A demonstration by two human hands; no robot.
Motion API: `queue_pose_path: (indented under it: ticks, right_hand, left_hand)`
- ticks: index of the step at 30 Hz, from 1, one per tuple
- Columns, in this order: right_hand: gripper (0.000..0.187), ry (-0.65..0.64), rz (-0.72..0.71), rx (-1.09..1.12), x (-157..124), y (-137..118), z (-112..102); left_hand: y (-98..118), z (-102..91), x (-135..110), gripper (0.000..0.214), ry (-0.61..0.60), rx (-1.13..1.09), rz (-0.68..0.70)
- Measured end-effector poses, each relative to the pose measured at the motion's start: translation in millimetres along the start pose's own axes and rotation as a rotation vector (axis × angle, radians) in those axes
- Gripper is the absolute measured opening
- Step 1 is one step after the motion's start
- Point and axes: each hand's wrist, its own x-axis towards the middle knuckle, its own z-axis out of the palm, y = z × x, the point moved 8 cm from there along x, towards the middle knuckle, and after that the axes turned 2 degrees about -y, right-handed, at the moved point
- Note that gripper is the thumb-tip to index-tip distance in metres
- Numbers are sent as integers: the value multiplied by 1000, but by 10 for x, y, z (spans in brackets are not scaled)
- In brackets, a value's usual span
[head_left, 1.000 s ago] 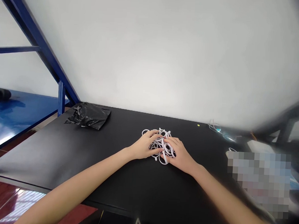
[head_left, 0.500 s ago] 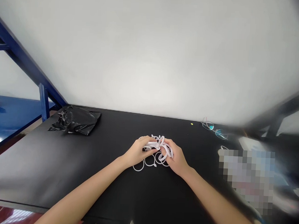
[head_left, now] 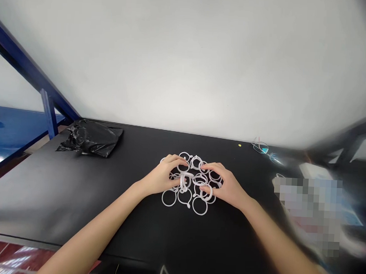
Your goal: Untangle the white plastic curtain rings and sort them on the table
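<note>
- Texts, labels, brands, numbers, signs: none legible.
- Packet (head_left: 307,217), at right: face masked by coarse pixel blocks; any print there unreadable.
- Box (head_left: 314,171), white, beside packet: blurred and partly masked; any marking too indistinct to read.

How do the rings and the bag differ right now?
The rings are white, the bag black. The rings are many hoops; the bag is one crumpled piece. The rings are at the left hand and right hand; the bag lies apart from both. Both are on the table.
</note>
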Motion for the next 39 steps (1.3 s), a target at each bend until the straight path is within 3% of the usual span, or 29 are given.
queue_pose_path:
  ticks: [6, 12, 16, 19, 24, 29, 35, 39]
  right_hand:
    - [39, -16, -12, 14, -13, -2, -177]
    - [24, -82, -150, -220, 1, -191, 142]
    - [14, 0, -203, -258, 24, -256, 288]
    - [18, 99, -188, -153, 35, -231, 225]
    - [9, 233, -36, 41, 28, -110, -39]
    - [5, 136, -26, 131, 52, -169, -132]
    - [5, 44, -57, 6, 62, -352, -130]
    - [6, 36, -126, -101, 103, -556, -147]
  left_hand:
    - [-74, -92, -42, 40, -83, -8, -48]
    - [-44, 63, 11, 23, -43, 177, -35]
    - [-69, 182, 75, 7, -15, 270, -84]
    - [-34, 171, 91, 5, 2, 259, -84]
    - [-8, -53, 28, 9, 121, -68, -187]
    - [9, -143, -14, 11, 195, -517, -162]
    - [44, -218, -40, 27, 282, -487, -123]
    - [42, -225, -53, 42, 292, -672, -166]
